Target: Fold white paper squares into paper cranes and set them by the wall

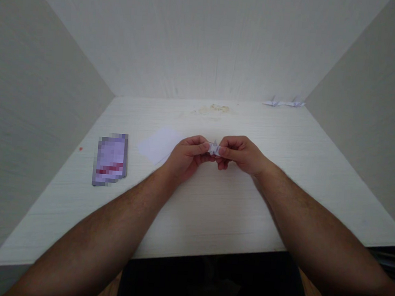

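Note:
Between my two hands, above the middle of the white table, is a small folded piece of white paper (pixel 214 148) with a point sticking up. My left hand (pixel 190 154) pinches its left side between thumb and fingers. On the other side, my right hand (pixel 237 152) is closed on the right part of the paper. The fingers cover much of it, so its full shape is hidden. Flat sheets of white paper (pixel 158 145) lie just left of my left hand, partly behind it.
A tablet or phone with a blurred screen (pixel 110 159) lies on the table (pixel 212 217) at the left. Two folded paper cranes (pixel 274 102) stand by the back wall (pixel 205 43) at the right. Side walls (pixel 367 111) enclose the table. Brownish marks (pixel 217 108) show near the back.

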### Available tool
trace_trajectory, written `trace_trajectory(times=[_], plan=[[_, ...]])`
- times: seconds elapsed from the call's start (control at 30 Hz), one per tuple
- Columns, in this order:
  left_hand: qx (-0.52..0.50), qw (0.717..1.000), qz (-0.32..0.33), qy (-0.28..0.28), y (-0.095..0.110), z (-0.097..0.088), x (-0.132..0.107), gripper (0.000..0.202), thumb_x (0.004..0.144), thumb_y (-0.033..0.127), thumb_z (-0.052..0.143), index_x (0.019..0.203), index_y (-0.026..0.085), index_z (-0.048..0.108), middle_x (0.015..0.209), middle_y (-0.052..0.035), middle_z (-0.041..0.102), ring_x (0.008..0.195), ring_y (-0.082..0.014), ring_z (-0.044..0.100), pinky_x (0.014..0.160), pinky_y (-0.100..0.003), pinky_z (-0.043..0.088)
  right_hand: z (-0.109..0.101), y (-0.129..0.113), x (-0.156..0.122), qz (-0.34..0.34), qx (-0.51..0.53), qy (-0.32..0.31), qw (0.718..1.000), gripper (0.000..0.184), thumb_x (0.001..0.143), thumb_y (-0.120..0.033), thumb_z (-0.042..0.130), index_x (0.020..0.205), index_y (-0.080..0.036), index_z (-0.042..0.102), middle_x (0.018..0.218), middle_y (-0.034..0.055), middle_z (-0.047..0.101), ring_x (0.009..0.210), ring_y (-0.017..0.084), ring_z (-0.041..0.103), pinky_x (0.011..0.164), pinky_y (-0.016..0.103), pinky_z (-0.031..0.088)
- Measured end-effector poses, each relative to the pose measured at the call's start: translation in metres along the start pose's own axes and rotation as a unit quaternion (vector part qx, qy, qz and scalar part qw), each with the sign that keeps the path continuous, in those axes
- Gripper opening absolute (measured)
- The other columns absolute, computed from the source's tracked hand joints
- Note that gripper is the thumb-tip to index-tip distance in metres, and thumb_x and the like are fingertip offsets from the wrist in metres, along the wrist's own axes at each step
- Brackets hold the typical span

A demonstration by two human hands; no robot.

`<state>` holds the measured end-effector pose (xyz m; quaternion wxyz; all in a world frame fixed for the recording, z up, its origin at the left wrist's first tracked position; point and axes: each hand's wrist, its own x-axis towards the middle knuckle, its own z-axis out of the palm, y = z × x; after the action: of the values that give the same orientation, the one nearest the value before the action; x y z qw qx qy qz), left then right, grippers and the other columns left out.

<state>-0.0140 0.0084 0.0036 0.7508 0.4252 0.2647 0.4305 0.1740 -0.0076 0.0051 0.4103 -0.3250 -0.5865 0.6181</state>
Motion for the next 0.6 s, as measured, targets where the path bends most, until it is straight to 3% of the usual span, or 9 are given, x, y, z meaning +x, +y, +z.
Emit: trace_trajectory(times=[0.43,0.6], plan=[[-0.040,0.996,-0.034,-0.071,0.0031,-0.0012,-0.0030,0.025,0.069,0.027,0.084,0.066,0.011,0.065,0.067,-0.0053,0.068,0.063,-0.0163,0.066,0.064,-0.029,0.055,-0.0020,0.0034,-0.0030,-0.021,0.088,-0.075,0.993,0.028,0.083,-0.040,0.076,0.075,-0.015,0.066,0.068,-0.0004,0.071,0.056,0.010,0.067,0.054,0.022,0.056],[-0.041,0.995,-0.042,-0.086,0.0027,-0.0021,-0.0039,0.025,0.070,0.028,0.083,0.066,0.012,0.065,0.068,-0.0063,0.067,0.066,-0.0196,0.067,0.068,-0.034,0.056,-0.0009,0.0015,-0.0031,-0.023,0.098,-0.087,0.991,0.028,0.082,-0.039,0.078,0.074,-0.014,0.066,0.068,-0.0009,0.071,0.056,0.009,0.066,0.055,0.021,0.056]])
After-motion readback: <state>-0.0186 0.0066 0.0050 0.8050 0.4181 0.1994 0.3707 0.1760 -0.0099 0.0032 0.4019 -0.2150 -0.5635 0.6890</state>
